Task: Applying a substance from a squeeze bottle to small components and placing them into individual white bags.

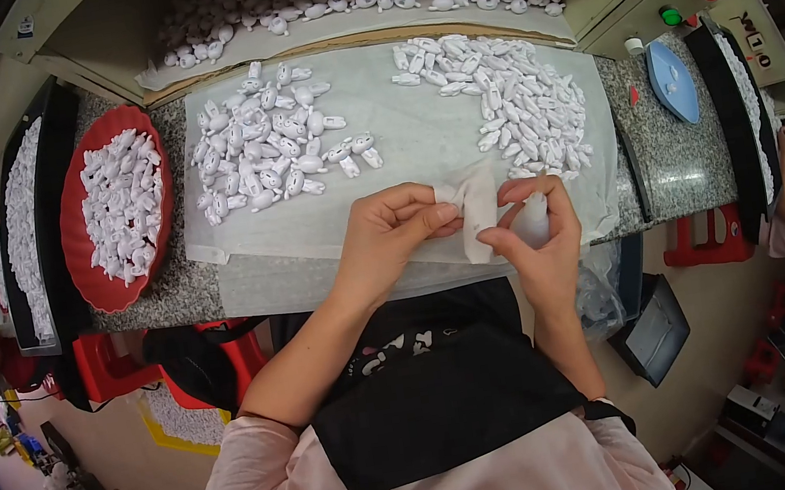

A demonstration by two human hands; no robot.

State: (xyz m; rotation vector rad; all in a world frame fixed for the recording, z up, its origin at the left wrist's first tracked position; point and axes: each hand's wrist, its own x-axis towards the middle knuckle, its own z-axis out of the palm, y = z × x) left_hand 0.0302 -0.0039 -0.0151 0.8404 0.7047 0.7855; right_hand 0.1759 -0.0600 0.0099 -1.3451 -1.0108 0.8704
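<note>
Above the near edge of the bench, my left hand [400, 229] is closed, pinching the side of a long white piece [480, 219] between thumb and fingers. It looks like a plastic figure part or a wrapped cloth; blur hides which. The thumb and fingers of my right hand [549, 229] close on it from the other side. A second, rounded white piece [532, 220] is tucked inside the right hand's curled fingers. Beyond my left hand lies a loose pile of small white figures [270, 142] with dark markings. Past my right hand is a denser heap of slim white parts [532, 103].
White paper [362, 90] covers the middle of the granite bench. A red fluted tray [75, 242] of white pieces stands at left, a blue dish [675, 94] at right. At the back, a lined box [472, 21] holds many more figures. Red stools [710, 243] stand below.
</note>
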